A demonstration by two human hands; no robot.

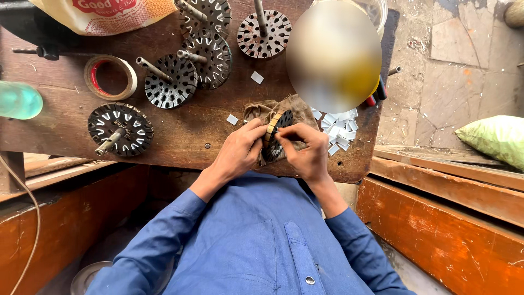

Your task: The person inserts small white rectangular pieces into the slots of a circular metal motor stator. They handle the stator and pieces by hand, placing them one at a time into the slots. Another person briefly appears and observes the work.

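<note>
Near: left hand [237, 153] and right hand [304, 148] both pinch slotted core [276, 135], held on edge over cloth [273, 112] at tabletop [180, 136] front edge. Steady grip, thumbs close to slot, should serve best. White slips [338, 128] just right of core. Farther: spare cores [170, 81], tape roll [110, 76]. Far left: cream bag [103, 13], red label patch.

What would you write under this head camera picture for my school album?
Both hands, left hand and right hand, grip a slotted metal disc on edge over a brown cloth on a wooden table.
</note>
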